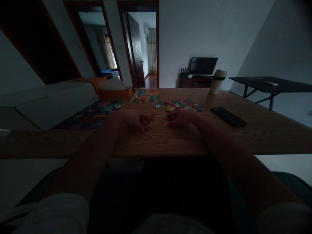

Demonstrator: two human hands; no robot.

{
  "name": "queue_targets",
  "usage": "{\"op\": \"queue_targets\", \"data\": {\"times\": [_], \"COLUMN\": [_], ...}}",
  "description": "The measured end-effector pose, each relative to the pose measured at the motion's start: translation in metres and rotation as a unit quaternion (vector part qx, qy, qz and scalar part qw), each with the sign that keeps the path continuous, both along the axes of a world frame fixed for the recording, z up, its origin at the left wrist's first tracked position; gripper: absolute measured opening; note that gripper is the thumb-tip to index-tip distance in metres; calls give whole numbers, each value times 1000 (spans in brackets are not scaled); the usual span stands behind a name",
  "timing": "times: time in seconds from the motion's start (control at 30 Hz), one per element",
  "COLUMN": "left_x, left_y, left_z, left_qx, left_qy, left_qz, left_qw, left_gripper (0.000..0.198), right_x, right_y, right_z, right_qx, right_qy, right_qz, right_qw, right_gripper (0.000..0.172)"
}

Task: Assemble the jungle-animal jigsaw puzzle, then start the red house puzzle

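On the wooden table, my left hand [134,119] curls its fingers round a few jigsaw puzzle pieces [148,128] near the front edge. Across a small gap, my right hand [180,117] has its fingers closed on other puzzle pieces [165,123] that lie at the tabletop. How many pieces each hand touches is too dark to tell. Just beyond the hands is a loose heap of puzzle pieces [195,106]. A colourful picture sheet [145,96] lies flat behind them, to the left of the heap.
A dark patterned sheet [89,115] lies left, beside a large white box [58,104]. Behind it stands an orange box [117,93] with a plastic bag. To the right are a black phone-like slab [228,116] and a pale tumbler [217,84]. A black folding table [278,85] stands beyond.
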State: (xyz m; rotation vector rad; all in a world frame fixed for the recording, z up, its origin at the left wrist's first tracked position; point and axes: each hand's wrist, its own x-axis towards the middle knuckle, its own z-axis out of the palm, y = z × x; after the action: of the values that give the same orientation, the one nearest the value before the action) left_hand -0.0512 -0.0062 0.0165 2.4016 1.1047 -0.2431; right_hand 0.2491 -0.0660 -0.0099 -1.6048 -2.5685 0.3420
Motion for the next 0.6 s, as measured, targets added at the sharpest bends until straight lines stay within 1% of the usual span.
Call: {"op": "queue_targets", "data": {"times": [0.07, 0.17, 0.27, 0.37, 0.5, 0.6], "left_x": [2, 8, 15, 26, 39, 41], "left_y": [-3, -6, -9, -17, -25, -22], "left_z": [0, -3, -5, -6, -11, -15], "left_qx": [-19, -13, 26, 83, 133, 149], "left_qy": [5, -7, 4, 18, 17, -8], "left_qz": [-13, -31, -9, 25, 12, 6], "left_qw": [1000, 999, 1000, 996, 991, 989], "left_gripper": [81, 66, 54, 52, 55, 55], "right_x": [0, 1, 2, 3, 4, 10], "right_y": [0, 1, 3, 4, 6, 12], "right_z": [0, -1, -2, -3, -6, -10], "right_qx": [-1, -2, -5, -13, -19, -24], "right_qy": [2, 13, 25, 36, 41, 75], "right_qz": [-2, 3, 4, 15, 16, -5], "right_qw": [1000, 1000, 1000, 999, 999, 997], "right_gripper": [45, 43, 44, 42, 40, 44]}}
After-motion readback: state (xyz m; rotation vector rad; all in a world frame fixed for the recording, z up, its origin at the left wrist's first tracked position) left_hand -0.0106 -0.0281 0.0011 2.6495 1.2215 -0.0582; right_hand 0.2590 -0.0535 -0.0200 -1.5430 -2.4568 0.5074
